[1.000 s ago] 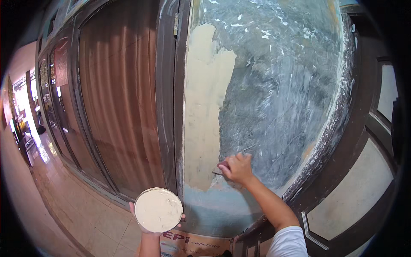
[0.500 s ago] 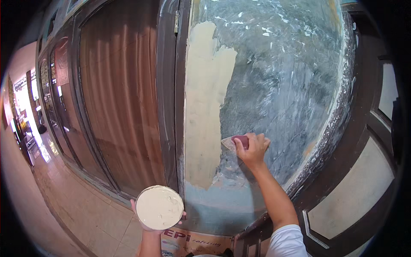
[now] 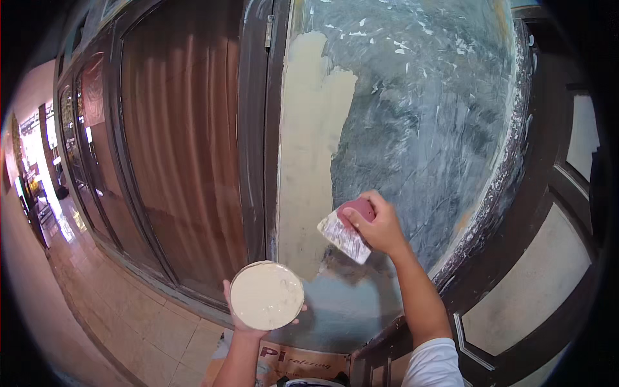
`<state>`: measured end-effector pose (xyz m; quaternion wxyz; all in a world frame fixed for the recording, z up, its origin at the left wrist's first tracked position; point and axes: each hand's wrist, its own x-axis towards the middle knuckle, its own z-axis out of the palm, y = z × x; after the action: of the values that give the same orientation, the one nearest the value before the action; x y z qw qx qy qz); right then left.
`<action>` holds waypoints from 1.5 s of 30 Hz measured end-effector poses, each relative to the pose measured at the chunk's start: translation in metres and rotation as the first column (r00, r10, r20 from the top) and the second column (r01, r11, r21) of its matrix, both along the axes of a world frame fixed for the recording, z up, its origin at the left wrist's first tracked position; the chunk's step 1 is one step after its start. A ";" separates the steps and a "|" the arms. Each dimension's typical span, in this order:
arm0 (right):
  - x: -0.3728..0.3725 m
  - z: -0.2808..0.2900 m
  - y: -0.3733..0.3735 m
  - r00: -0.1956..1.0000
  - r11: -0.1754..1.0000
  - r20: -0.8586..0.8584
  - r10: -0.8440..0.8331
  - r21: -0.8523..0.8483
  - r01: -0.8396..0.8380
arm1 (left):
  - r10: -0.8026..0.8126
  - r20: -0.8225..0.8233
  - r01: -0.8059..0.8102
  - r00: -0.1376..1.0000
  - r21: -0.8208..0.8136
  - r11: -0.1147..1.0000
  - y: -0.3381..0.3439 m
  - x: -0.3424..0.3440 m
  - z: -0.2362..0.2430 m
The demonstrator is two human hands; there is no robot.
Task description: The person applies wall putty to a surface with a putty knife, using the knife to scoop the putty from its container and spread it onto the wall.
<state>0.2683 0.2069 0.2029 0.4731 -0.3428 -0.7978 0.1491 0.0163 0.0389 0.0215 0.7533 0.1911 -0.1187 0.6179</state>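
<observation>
My right hand grips the maroon handle of a putty knife with a wide, putty-smeared blade. The blade is turned down and left, in front of the lower edge of a cream putty strip; I cannot tell whether it touches the wall. That strip runs down the left side of a grey-blue, scraped wall. From below, my left hand supports a round tub of cream putty, its open top facing up. Some fingers show at the tub's sides, the rest are hidden under it.
Left of the wall stands a dark wooden frame with a glazed, brown-curtained window. On the right is a dark door with pale panels. A printed banner lies on the tiled floor below.
The putty knife has turned so its blade face shows broadly and points lower. My left hand has brought the tub rightward and up, closer to the knife.
</observation>
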 end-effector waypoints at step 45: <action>0.063 -0.159 -0.110 0.995 0.982 0.080 -0.062 0.184 0.047 | -0.175 -0.187 0.157 0.967 -0.111 0.981 0.059 0.034 -0.022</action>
<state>0.3308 0.0970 0.0437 0.4717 -0.3260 -0.8178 0.0479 0.0500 0.0979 -0.0009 0.8188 0.2040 -0.0300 0.5358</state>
